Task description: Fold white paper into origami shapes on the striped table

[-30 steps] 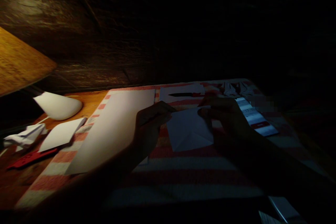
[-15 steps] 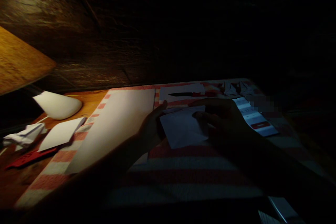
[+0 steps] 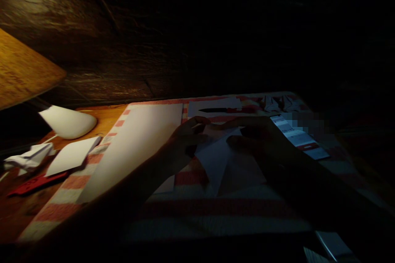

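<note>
Between my two hands is a folded sheet of white paper (image 3: 216,160), its lower flaps spread apart above the striped cloth. My left hand (image 3: 189,135) grips its upper left side, the fingers bent over the top edge. On the other side my right hand (image 3: 251,137) pinches the upper right, thumb on the near face. Deep shadow hides some of the fingers. Just right of my right hand a phone (image 3: 299,137) lies with its screen lit. Behind the hands, a knife (image 3: 222,110) rests on a sheet of paper (image 3: 194,106).
A large white sheet (image 3: 135,148) covers the left of the striped cloth (image 3: 55,212). Further left are a lamp (image 3: 68,122), a paper stack (image 3: 72,156), a red object (image 3: 37,183) and folded white paper (image 3: 29,158). Folded paper shapes (image 3: 271,103) stand at the back right.
The paper between my hands has turned and its flaps have come apart, reaching lower and to the right. My left fingers have curled over its top. The phone screen shows different content.
</note>
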Demonstrator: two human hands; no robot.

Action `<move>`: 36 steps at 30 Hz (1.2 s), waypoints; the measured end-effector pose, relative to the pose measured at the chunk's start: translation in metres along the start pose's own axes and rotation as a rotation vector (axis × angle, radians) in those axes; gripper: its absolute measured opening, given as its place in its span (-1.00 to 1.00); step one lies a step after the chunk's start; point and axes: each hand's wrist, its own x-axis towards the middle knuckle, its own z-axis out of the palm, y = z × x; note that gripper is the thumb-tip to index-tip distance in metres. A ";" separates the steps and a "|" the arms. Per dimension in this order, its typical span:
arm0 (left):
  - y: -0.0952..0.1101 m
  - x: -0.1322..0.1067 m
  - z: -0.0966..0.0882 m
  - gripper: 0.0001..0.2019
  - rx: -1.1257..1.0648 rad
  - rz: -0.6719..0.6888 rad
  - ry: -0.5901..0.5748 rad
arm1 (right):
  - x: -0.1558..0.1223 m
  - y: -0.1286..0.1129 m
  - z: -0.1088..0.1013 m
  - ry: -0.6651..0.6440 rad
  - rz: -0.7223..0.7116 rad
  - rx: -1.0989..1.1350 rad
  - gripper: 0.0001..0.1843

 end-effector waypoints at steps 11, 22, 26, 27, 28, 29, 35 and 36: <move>-0.008 -0.004 0.003 -0.41 0.325 0.329 0.117 | 0.001 0.006 0.004 -0.053 0.009 0.073 -0.76; -0.015 -0.008 0.014 -0.72 0.259 0.010 0.078 | 0.009 0.023 0.000 -0.061 0.027 -0.059 -0.76; -0.009 -0.016 0.015 -0.87 0.572 0.164 0.120 | 0.007 0.019 -0.001 -0.088 -0.080 -0.222 -0.74; -0.006 -0.019 0.016 -0.88 0.648 0.233 0.121 | 0.005 0.014 0.000 -0.087 -0.135 -0.260 -0.72; -0.003 -0.022 0.017 -0.86 0.719 0.310 0.121 | 0.002 0.009 0.000 -0.085 -0.200 -0.301 -0.71; -0.001 -0.025 0.018 -0.83 0.782 0.383 0.122 | -0.001 0.003 0.001 -0.083 -0.250 -0.337 -0.70; 0.009 -0.028 0.018 -0.88 0.931 0.526 0.055 | -0.011 -0.012 -0.003 -0.107 -0.367 -0.528 -0.77; 0.010 -0.026 0.017 -0.87 0.939 0.524 0.075 | -0.010 -0.011 -0.003 -0.090 -0.352 -0.520 -0.76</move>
